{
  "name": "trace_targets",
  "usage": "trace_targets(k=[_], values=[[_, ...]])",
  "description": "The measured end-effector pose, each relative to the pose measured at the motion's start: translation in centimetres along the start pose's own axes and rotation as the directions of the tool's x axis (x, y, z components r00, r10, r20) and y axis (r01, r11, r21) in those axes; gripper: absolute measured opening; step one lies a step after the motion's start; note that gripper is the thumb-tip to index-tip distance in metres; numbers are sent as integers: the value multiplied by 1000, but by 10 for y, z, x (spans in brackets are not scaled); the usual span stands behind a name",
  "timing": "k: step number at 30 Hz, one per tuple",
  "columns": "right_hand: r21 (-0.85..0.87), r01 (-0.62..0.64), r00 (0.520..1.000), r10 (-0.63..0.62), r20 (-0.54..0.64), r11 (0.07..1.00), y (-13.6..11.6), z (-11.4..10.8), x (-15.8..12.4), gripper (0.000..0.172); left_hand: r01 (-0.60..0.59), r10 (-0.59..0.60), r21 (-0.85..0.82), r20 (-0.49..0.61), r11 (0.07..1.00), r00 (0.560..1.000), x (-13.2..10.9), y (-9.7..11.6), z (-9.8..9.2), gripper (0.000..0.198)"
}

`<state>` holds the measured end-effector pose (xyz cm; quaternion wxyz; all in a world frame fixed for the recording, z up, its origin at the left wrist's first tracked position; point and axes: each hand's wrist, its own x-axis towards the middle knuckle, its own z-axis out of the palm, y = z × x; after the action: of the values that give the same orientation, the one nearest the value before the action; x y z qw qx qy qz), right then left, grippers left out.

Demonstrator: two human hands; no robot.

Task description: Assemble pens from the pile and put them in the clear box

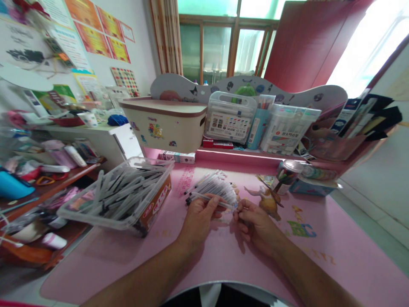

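Observation:
Over the pink desk, my left hand (pixel 202 213) is closed around a slim pen (pixel 227 205) with a clear whitish barrel, which lies nearly level and points toward my other hand. My right hand (pixel 255 224) pinches at the pen's right end; its fingertips hide whatever small part is there. Just behind both hands lies a fanned pile of similar pens (pixel 212 184), several with dark ends toward the left. To the left, a clear plastic box (pixel 123 222) is filled with many more whitish pens or pen barrels, lying in all directions.
A cream lidded bin (pixel 172 128), marker cases (pixel 230 121) and a pen holder (pixel 338 143) line the shelf behind the desk (pixel 217 260). At the right stand a jar of pens (pixel 286 175) and a blue box (pixel 311 187). Cluttered shelves (pixel 79 172) are at the left.

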<state>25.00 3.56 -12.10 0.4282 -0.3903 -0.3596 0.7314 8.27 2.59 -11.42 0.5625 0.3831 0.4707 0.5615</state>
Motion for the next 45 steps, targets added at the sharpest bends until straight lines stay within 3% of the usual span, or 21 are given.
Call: trace_targets(k=[6,9,14,19,21,23,27,30,34,36,38,41,42,45], values=[[-12,-105,993,106,57,994,1,-1,-1,26,-34,33,28,30,999,999,-4,-1,-1,29],[-76,-141,984,148,96,987,2,-4,-1,34,-26,26,10,-21,1000,999,-5,1,-3,35],[-192,-202,935,247,254,960,5,-15,-2,32,-62,21,-306,-136,950,991,4,13,-5,30],[-296,-191,842,312,440,936,5,-22,-5,28,49,-146,-586,-120,809,982,18,21,-11,15],[-253,-168,851,269,451,953,3,-20,-7,26,90,-204,-617,-117,782,972,19,20,-13,10],[-175,-131,890,193,414,976,1,-16,-7,27,141,-232,-598,-77,789,970,16,16,-12,3],[-111,-59,965,85,249,992,2,-9,-6,30,309,-237,-429,213,849,948,2,1,-3,30],[-178,-39,969,80,233,983,4,-8,-4,30,356,-243,-264,379,896,893,-5,-11,3,29],[-211,-32,964,86,251,977,7,-6,-3,23,291,-230,-210,272,933,934,-4,-16,4,23],[-162,4,981,28,191,987,10,-4,-1,18,302,-250,-232,230,924,940,-3,-13,4,24],[-128,96,993,-86,80,987,13,-2,1,19,375,-319,-266,229,888,920,-4,-8,3,21],[-256,256,958,-280,-61,932,12,0,1,17,507,-424,-327,294,798,857,-7,-4,3,7],[-344,301,935,-346,-78,890,11,1,0,16,539,-440,-343,327,769,836,-9,-4,3,11],[-607,406,843,-536,-40,683,6,4,-5,15,622,-491,-348,396,702,776,-12,-5,5,19]])
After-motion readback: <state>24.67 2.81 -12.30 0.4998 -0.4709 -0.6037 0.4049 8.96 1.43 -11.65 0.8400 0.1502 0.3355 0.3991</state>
